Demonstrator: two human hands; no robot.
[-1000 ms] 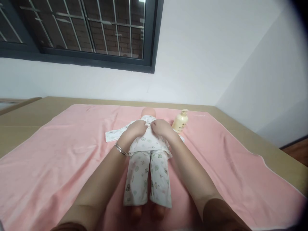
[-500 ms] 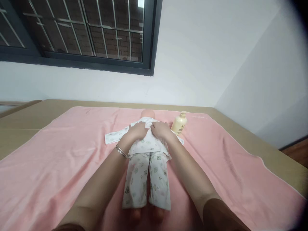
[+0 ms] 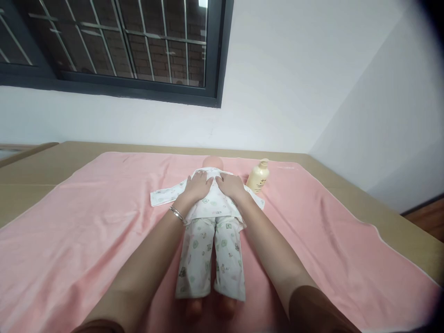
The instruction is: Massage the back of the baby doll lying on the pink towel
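A baby doll (image 3: 213,162) lies with its head away from me and its feet toward me, dressed in a white printed top (image 3: 215,207) and matching trousers (image 3: 196,259). My left hand (image 3: 199,186) rests flat on the left of the doll's upper body, fingers spread, a silver bangle on its wrist. On the right side of the same top lies my right hand (image 3: 231,186), also flat with the fingers apart. Neither hand grips anything. The doll's left-hand sleeve (image 3: 166,196) stretches out to the side; my right forearm partly covers the other sleeve.
A cream pump bottle (image 3: 258,177) stands close to my right hand, beside the doll's sleeve. Beneath everything spreads a wrinkled pink cloth (image 3: 114,222) over a wooden surface (image 3: 350,194). A white wall (image 3: 270,92) and a dark-framed barred window (image 3: 215,55) are behind.
My left hand has slid slightly outward and up on the doll's top, its fingers more visible. My right hand stays nearly in place. The bottle and doll have not visibly moved.
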